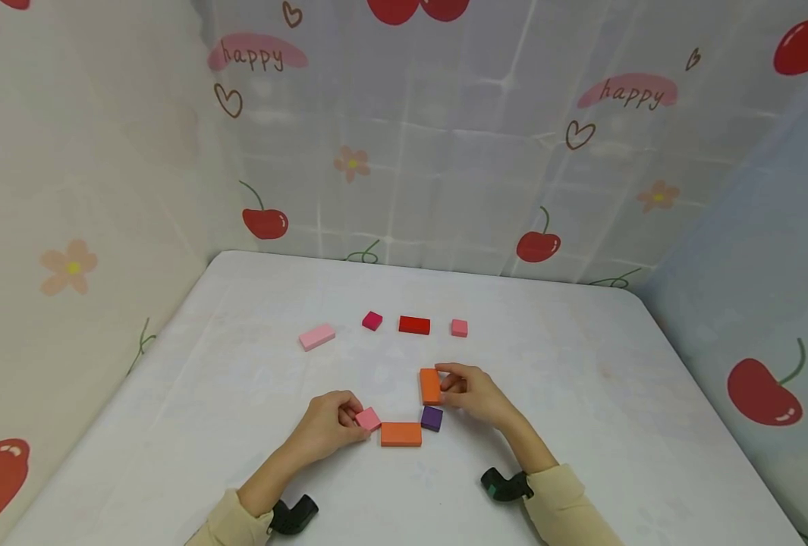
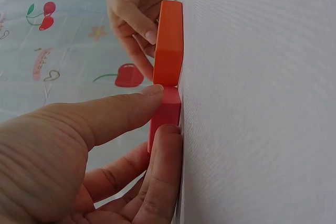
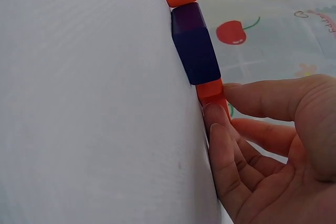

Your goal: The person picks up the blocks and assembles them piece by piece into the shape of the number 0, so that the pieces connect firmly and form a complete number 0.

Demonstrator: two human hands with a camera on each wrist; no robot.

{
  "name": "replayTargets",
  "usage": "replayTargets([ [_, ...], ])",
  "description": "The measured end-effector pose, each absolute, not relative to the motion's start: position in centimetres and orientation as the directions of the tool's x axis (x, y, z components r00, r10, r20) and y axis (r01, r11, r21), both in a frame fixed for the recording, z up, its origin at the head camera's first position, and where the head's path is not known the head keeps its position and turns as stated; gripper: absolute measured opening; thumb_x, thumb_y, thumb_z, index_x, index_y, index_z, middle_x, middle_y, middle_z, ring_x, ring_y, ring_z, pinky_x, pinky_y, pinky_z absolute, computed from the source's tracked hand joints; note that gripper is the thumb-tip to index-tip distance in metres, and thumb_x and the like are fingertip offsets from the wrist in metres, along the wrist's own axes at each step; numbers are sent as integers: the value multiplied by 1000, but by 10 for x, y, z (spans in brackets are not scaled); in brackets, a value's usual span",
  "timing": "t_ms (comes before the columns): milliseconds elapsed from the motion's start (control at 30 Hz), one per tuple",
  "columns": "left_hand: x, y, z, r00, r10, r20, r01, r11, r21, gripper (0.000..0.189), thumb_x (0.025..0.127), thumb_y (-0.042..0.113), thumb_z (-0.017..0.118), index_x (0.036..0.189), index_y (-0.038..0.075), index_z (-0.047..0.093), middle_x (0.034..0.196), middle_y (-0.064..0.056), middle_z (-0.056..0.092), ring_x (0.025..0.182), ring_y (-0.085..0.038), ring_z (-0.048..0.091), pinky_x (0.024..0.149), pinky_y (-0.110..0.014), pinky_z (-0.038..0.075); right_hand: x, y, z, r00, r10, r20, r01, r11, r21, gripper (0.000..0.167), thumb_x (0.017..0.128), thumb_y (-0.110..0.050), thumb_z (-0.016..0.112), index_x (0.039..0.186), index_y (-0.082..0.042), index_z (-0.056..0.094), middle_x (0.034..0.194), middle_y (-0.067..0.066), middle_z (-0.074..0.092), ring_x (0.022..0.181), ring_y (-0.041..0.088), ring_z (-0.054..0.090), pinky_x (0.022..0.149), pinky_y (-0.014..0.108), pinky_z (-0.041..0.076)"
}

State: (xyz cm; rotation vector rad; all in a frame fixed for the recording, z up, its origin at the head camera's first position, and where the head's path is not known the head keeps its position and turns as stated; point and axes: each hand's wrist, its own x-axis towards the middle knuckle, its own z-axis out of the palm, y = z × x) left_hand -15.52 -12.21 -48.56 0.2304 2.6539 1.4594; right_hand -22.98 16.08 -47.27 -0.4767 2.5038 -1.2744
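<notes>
My left hand [image 1: 330,426] pinches a pink square block [image 1: 368,419] between thumb and fingers. That block touches the left end of an orange rectangular block [image 1: 400,434] lying crosswise on the table. At the orange block's right end sits a purple square block [image 1: 432,418], turned slightly. Beyond the purple one, a second orange block [image 1: 430,387] points away from me, gripped at its right side by my right hand [image 1: 475,394]. In the right wrist view, thumb and fingers hold this orange block [image 3: 212,91] beside the purple block [image 3: 196,51].
Farther back on the white table [image 1: 547,341] lie a light pink rectangular block [image 1: 317,337], a magenta square block [image 1: 372,321], a red rectangular block [image 1: 414,325] and another pink square block [image 1: 459,327]. A cherry-print curtain [image 1: 431,152] hangs behind the table.
</notes>
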Motion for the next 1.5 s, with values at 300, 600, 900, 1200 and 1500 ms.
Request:
replayTargets([
  [300,-155,-122,-484,-983,181,-23,77,528,846,28,73,9,84,91,5,64,74,1,58,67,-12,54,59,-19,46,-229,162,-471,-897,-429,-105,-169,554,-815,48,88,-5,68,134,-2,55,100,12,62,80,16,55,63,21,48],
  [600,-153,-120,-481,-983,182,-23,78,527,846,28,73,9,84,92,5,64,75,1,58,67,-9,53,59,-19,45,-228,163,-470,-901,-419,-117,-153,557,-817,47,87,-4,69,132,-3,57,99,10,63,82,16,57,68,21,49],
  [900,-152,-120,-479,-983,182,-27,75,528,846,28,73,9,84,93,4,64,75,0,58,67,-10,54,59,-19,46,-228,164,-469,-894,-433,-116,-149,532,-834,48,86,-3,69,132,-3,56,99,8,62,84,18,58,71,23,50],
  [1200,-152,-120,-477,-983,179,-26,72,521,850,28,73,10,84,92,4,64,75,0,59,67,-10,54,60,-19,46,-228,165,-470,-891,-440,-111,-158,530,-833,47,87,-5,70,132,-3,56,99,8,62,85,18,58,71,22,50],
  [1500,-153,-120,-478,-984,172,-38,60,529,846,28,73,9,84,92,4,64,75,0,59,68,-12,54,60,-20,46,-229,168,-470,-887,-444,-126,-143,524,-839,51,87,-8,71,134,-3,53,100,9,62,83,18,58,70,23,50],
])
